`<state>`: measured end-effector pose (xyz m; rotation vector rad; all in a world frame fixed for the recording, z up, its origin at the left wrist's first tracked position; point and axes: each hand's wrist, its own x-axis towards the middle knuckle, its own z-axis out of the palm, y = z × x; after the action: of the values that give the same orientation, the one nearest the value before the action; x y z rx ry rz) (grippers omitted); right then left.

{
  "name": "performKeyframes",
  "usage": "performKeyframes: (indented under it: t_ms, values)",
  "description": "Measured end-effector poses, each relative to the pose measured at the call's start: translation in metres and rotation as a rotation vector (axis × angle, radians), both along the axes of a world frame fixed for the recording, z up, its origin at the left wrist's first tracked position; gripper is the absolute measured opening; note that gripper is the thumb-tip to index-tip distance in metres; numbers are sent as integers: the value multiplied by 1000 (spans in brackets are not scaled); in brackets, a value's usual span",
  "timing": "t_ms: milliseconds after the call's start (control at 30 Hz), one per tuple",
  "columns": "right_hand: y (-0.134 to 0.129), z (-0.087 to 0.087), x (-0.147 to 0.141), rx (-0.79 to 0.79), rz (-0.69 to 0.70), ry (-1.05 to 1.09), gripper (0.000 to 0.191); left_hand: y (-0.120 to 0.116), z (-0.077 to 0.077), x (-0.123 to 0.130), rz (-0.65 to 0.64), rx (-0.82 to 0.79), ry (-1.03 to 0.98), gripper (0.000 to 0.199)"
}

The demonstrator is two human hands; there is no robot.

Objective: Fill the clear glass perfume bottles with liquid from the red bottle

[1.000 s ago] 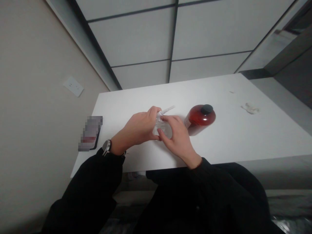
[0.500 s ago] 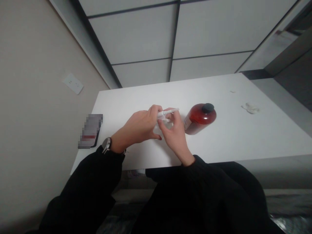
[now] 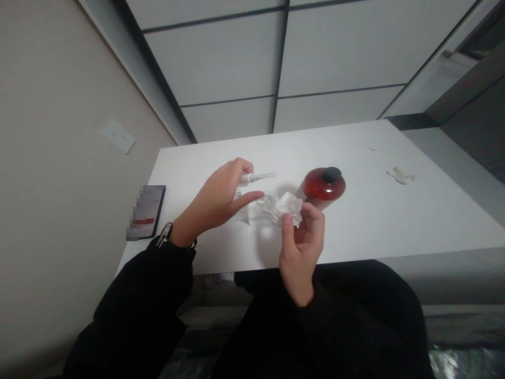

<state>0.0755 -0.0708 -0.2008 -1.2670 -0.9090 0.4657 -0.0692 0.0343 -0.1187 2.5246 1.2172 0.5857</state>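
My left hand [image 3: 219,200] pinches a thin white plastic tube [image 3: 260,177] at its near end, and its forefinger reaches out over a crumpled clear plastic wrapper [image 3: 258,211]. The wrapper sits low over the white table [image 3: 366,210], partly overlapped by a white crumpled tissue or film [image 3: 288,209]. My right hand [image 3: 302,250] grips that white piece between thumb and fingers. Just beyond it stands a dark red bottle with a black cap [image 3: 321,185], close to the right hand's fingertips.
A phone with a pixelated screen [image 3: 145,213] lies at the table's left edge, beside a wall with a socket plate [image 3: 118,137]. A crumpled white scrap [image 3: 400,175] lies at the far right. A watch [image 3: 164,234] sits on my left wrist.
My hands have drawn apart. The right hand has moved down and right and now holds the white crumpled piece, while the thin tube stays in the left hand, now further from the wrapper.
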Motion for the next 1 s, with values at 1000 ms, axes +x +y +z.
performKeyframes:
  t_ms: [1000]
  values:
    - [9, -16, 45, -289, 263, -780, 62, -85, -19, 5, 240, -247, 640, 79]
